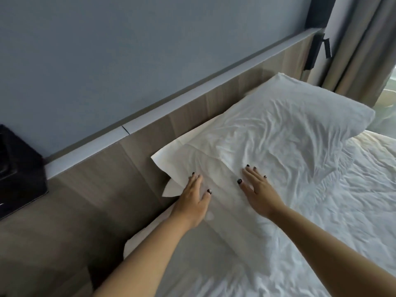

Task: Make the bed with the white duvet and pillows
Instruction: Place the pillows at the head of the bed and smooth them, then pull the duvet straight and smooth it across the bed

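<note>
I see my left hand point(194, 199) flat, fingers straight and close together, pressing the loose flap end of the one crumpled white fabric pillow point(267, 133), probably to smooth it against the grey wood-grain headboard point(132, 168); my right hand point(258, 190), fingers slightly spread, presses just beside. Two hands, one pillow.

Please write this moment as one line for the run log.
step: smoothing pillow | left hand: flat on it | right hand: flat on it | grip: none
</note>
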Motion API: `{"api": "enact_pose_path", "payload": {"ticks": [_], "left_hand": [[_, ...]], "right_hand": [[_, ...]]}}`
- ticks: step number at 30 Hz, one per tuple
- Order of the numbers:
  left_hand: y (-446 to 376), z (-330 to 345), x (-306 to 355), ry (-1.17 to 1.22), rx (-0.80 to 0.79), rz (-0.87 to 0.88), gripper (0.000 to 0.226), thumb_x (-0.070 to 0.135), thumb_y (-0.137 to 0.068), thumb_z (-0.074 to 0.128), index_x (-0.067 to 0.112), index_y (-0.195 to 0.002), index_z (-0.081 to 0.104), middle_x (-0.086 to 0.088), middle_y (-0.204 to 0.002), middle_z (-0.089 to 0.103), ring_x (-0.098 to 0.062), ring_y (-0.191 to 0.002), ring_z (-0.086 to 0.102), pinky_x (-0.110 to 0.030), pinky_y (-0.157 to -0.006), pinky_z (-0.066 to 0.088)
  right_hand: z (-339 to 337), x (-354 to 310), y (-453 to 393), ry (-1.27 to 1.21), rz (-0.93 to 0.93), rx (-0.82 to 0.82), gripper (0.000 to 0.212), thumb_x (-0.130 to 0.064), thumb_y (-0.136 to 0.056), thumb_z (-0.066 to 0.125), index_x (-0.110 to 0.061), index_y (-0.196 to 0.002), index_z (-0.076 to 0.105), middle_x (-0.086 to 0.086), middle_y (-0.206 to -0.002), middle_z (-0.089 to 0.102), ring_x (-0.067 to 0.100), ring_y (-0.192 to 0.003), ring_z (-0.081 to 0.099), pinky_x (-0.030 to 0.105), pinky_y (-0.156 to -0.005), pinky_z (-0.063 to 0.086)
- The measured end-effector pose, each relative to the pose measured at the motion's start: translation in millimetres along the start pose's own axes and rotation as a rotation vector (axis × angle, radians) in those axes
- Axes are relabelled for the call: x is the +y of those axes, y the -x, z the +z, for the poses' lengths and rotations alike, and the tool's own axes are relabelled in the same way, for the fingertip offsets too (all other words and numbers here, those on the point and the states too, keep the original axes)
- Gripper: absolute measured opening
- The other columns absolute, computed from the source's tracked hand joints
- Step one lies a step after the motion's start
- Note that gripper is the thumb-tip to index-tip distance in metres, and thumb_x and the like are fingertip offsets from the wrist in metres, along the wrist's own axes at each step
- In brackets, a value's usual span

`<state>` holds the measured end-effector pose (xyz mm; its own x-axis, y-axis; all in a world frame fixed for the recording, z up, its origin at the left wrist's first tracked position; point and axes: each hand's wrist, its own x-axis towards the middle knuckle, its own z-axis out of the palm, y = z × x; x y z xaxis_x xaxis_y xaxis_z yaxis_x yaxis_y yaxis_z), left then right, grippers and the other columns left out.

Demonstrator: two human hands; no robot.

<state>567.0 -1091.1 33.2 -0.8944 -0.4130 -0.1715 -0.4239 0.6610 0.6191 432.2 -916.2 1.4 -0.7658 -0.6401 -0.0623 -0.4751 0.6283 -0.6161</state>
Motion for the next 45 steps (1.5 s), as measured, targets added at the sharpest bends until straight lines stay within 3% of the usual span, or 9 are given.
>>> {"api": "enact_pose_path", "payload": {"ticks": [8, 12, 16, 20, 27, 31, 33, 40, 45], "left_hand": [[163, -48, -18, 0.131, 0.112, -0.03, 0.057, 0.037, -0.104, 0.038, 0.021, -0.155, 0.02, 0.006, -0.164, 0.012, -0.003, -0.15, 0.003, -0.023, -0.12, 0.008], [257, -76, -44, 0.15, 0.189, -0.076, 0.055, 0.037, -0.104, 0.039, 0.022, -0.155, 0.023, 0.008, -0.162, 0.019, 0.0, -0.148, 0.008, -0.016, -0.116, 0.008], [369, -96, -84, 0.198, 0.287, -0.192, 0.055, 0.04, -0.104, 0.037, 0.03, -0.155, 0.021, 0.011, -0.162, 0.019, -0.001, -0.147, 0.014, -0.016, -0.115, 0.012], [492, -112, -133, 0.227, 0.388, -0.353, 0.051, 0.047, -0.102, 0.034, 0.04, -0.152, 0.023, 0.004, -0.151, 0.042, -0.016, -0.133, 0.044, -0.032, -0.11, 0.036], [716, -133, -209, 0.241, 0.675, -0.569, 0.045, 0.039, -0.103, 0.039, 0.034, -0.147, 0.033, 0.014, -0.151, 0.038, -0.001, -0.134, 0.037, -0.014, -0.104, 0.027], [832, -125, -237, 0.248, 0.836, -0.759, 0.047, 0.041, -0.104, 0.036, 0.032, -0.15, 0.032, 0.014, -0.156, 0.031, 0.004, -0.139, 0.023, 0.001, -0.1, 0.009], [881, -115, -249, 0.283, 0.92, -0.862, 0.05, 0.047, -0.104, 0.033, 0.035, -0.152, 0.027, 0.017, -0.158, 0.025, 0.003, -0.144, 0.017, -0.007, -0.108, 0.007], [1020, -60, -266, 0.511, 1.269, -1.192, 0.053, 0.054, -0.101, 0.032, 0.036, -0.151, 0.027, 0.023, -0.152, 0.027, 0.002, -0.143, 0.021, -0.023, -0.119, 0.018], [1105, -15, -260, 0.618, 1.569, -1.498, 0.05, 0.052, -0.1, 0.036, 0.035, -0.147, 0.033, 0.015, -0.153, 0.033, -0.003, -0.14, 0.031, -0.021, -0.115, 0.023]], "right_hand": [[-9, -99, 114, 0.073, -0.154, -0.106, 0.058, -0.043, -0.1, 0.042, -0.023, -0.153, 0.027, -0.01, -0.161, 0.015, 0.005, -0.148, 0.006, 0.021, -0.115, 0.008], [12, -159, 168, 0.087, -0.209, -0.184, 0.058, -0.043, -0.098, 0.046, -0.025, -0.151, 0.031, -0.013, -0.159, 0.019, 0.01, -0.144, 0.025, 0.02, -0.111, 0.02], [51, -228, 228, 0.126, -0.311, -0.289, 0.058, -0.044, -0.097, 0.049, -0.028, -0.15, 0.032, -0.018, -0.156, 0.02, 0.014, -0.129, 0.047, 0.022, -0.103, 0.032], [104, -306, 294, 0.144, -0.45, -0.383, 0.054, -0.043, -0.095, 0.053, -0.031, -0.146, 0.037, -0.022, -0.152, 0.021, -0.004, -0.079, 0.06, 0.018, -0.088, 0.033], [214, -451, 432, 0.177, -0.801, -0.573, 0.048, -0.031, -0.096, 0.055, -0.031, -0.142, 0.041, -0.017, -0.147, 0.028, 0.008, -0.138, 0.033, 0.016, -0.104, 0.023], [281, -518, 510, 0.076, -0.93, -0.72, 0.046, -0.023, -0.092, 0.062, -0.03, -0.135, 0.049, -0.014, -0.144, 0.037, 0.004, -0.129, 0.038, 0.019, -0.103, 0.029], [313, -547, 549, 0.047, -0.998, -0.802, 0.046, -0.021, -0.089, 0.066, -0.029, -0.132, 0.052, -0.013, -0.144, 0.038, 0.007, -0.134, 0.037, 0.019, -0.105, 0.029], [416, -620, 669, 0.039, -1.206, -1.203, 0.037, -0.031, -0.092, 0.062, -0.052, -0.116, 0.044, -0.027, -0.138, 0.033, 0.001, -0.13, 0.038, 0.017, -0.096, 0.037], [475, -661, 763, 0.004, -1.125, -1.489, 0.033, -0.016, -0.086, 0.07, -0.041, -0.103, 0.058, -0.007, -0.137, 0.049, 0.014, -0.115, 0.053, 0.031, -0.093, 0.041]]}}
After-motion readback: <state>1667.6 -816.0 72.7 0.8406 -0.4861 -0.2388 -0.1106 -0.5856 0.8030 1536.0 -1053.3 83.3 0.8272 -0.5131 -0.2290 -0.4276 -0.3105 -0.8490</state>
